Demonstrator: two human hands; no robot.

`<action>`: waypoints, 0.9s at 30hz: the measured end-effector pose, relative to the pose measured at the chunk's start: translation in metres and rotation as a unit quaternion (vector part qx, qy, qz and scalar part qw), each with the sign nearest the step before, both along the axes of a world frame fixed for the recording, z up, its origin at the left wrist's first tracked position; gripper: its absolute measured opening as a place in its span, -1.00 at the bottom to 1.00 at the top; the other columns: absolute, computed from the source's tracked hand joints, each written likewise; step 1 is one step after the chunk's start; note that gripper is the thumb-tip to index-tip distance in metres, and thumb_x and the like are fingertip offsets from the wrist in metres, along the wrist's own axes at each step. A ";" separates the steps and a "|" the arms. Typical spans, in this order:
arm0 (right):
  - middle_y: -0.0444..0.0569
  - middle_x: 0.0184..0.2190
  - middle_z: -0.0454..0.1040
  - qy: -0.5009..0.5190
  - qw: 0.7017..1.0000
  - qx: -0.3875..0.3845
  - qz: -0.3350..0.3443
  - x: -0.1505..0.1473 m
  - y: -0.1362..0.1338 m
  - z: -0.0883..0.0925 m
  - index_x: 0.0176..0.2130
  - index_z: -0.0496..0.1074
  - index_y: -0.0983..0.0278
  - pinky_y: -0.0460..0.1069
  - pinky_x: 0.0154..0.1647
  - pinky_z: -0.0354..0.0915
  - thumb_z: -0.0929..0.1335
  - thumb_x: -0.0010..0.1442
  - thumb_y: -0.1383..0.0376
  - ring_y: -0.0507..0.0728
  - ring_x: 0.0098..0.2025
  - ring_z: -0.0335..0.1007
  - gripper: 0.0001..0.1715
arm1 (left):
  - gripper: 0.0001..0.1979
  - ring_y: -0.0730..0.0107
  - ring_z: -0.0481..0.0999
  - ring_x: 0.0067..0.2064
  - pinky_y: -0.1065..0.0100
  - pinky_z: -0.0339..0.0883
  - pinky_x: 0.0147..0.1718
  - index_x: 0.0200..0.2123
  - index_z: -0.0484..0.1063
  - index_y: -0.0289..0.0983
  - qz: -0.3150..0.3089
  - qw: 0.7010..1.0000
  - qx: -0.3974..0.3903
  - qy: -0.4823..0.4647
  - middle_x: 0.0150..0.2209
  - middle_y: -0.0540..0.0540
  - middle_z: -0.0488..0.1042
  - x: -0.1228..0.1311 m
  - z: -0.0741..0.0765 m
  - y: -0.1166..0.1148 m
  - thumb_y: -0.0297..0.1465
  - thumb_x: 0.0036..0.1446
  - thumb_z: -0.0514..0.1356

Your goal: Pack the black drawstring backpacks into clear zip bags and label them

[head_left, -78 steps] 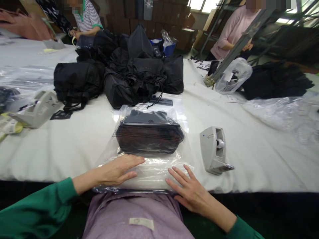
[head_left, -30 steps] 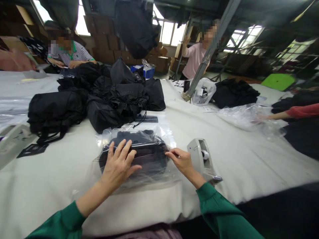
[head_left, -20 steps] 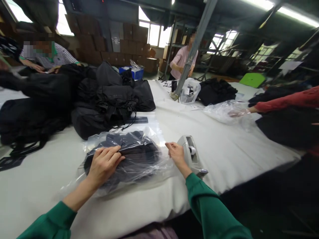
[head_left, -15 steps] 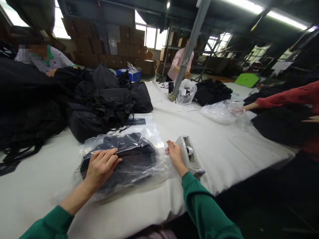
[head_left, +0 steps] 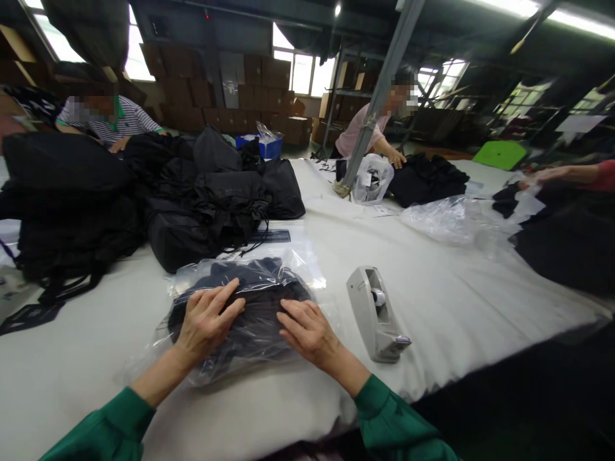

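Observation:
A black bag sealed in a clear plastic bag (head_left: 250,282) lies on the white table (head_left: 432,301) in front of me. My left hand (head_left: 204,323) rests flat on its left part, fingers spread. On the package's right part lies my right hand (head_left: 307,333), fingers stretched out and pressing down. Neither hand grips anything. A grey tape dispenser (head_left: 377,314) stands just right of my right hand.
A heap of black bags (head_left: 206,192) fills the table behind the package, with more at the far left (head_left: 62,211). Loose clear plastic (head_left: 446,221) lies to the right. Other people work at the far side and at the right edge. A steel post (head_left: 379,96) rises at the back.
My right hand left the bag's right edge by the tape dispenser and now lies flat on top of the package. My left hand stayed on the package. The view swung slightly left.

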State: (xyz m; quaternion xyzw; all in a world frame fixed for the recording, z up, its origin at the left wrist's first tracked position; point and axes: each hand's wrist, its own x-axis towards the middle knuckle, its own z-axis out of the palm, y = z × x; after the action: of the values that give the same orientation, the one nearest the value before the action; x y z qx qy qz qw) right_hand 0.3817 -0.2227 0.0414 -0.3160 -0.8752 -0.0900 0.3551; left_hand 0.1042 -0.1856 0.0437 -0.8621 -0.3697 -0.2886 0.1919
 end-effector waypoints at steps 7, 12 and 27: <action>0.17 0.06 0.47 -0.006 1.000 0.005 -0.008 0.000 0.012 -0.011 0.04 0.41 0.30 0.16 0.04 0.33 0.33 0.30 0.35 0.22 0.09 0.39 -0.70 | -0.49 0.01 0.34 0.13 0.03 0.07 -0.02 0.19 0.27 0.18 -0.015 0.998 0.026 0.063 0.29 -0.12 0.25 -0.002 -0.006 -0.001 -0.38 0.22 0.18; 0.15 0.03 0.49 0.124 0.987 -0.015 -0.097 0.041 0.000 0.019 0.02 0.44 0.25 0.14 0.05 0.37 0.30 0.32 0.36 0.20 0.08 0.41 -0.72 | -0.46 0.06 0.35 0.11 0.03 0.06 -0.03 0.19 0.29 0.15 0.012 0.997 0.003 0.078 0.29 -0.10 0.24 -0.003 -0.007 -0.001 -0.45 0.20 0.18; 0.12 -0.16 0.60 0.395 0.687 -0.428 -0.433 0.188 -0.084 0.008 -0.28 0.63 0.29 0.11 -0.09 0.38 0.36 0.02 -0.17 0.32 -0.06 0.49 -0.38 | -0.45 0.01 0.37 0.11 -0.05 0.06 0.05 0.24 0.15 0.26 0.009 0.999 -0.043 0.030 0.31 0.02 0.20 -0.002 -0.008 -0.006 -0.37 0.27 0.13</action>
State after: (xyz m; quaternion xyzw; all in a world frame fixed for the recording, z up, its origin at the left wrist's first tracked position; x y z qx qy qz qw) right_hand 0.5700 -0.3066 0.0489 -0.7841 -0.3627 0.2840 0.4158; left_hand 0.1018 -0.1916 0.0355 -0.8744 -0.3838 -0.2445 0.1682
